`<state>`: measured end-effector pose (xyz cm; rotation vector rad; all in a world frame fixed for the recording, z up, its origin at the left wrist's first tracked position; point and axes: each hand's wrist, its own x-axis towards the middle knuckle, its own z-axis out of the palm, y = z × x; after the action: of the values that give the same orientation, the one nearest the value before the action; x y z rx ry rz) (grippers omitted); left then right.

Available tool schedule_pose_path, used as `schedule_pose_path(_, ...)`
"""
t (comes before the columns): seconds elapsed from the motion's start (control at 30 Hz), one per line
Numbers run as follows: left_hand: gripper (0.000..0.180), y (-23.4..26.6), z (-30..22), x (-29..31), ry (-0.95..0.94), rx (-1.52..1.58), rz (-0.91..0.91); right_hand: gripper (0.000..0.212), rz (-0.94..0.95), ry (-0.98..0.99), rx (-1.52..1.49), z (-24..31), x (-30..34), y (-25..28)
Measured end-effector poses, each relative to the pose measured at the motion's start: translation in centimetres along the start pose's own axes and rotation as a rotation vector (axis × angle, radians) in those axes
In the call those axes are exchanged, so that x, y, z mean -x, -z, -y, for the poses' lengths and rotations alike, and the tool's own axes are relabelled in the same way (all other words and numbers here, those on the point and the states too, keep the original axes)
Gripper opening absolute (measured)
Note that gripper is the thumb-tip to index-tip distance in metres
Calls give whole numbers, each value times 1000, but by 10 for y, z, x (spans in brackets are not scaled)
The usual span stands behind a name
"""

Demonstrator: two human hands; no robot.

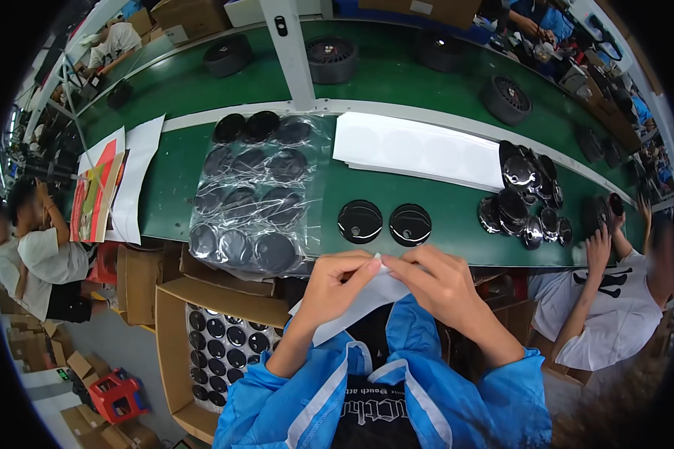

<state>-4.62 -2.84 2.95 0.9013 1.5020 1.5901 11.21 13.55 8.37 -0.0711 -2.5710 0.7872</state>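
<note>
My left hand and my right hand meet at the near edge of the green table, in front of my body. Both are closed, thumbs and fingertips pinching one end of a white paper sheet. The rest of that sheet slopes down to the left over my lap. Just beyond my fingertips, two glossy black round discs lie side by side on the table, each with a small round spot near its lower part.
Left of the discs lies a clear plastic sheet over rows of black discs. A stack of white sheets with faint circles lies behind; loose black discs are heaped right. An open carton stands lower left. A co-worker sits right.
</note>
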Motion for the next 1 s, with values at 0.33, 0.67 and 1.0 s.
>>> schedule_pose_path(0.33, 23, -25, 24, 3, 84, -2, 8, 39, -146, 137, 212, -26, 41, -21)
schedule_pose_path(0.67, 22, -28, 30, -3, 205, -59, -34, 38, -165, 144, 219, -37, 51, -32)
schedule_pose_path(1.0, 16, 1, 25, -10, 97, -474, -218, 9, -274, -152, -292, -5, 21, 40)
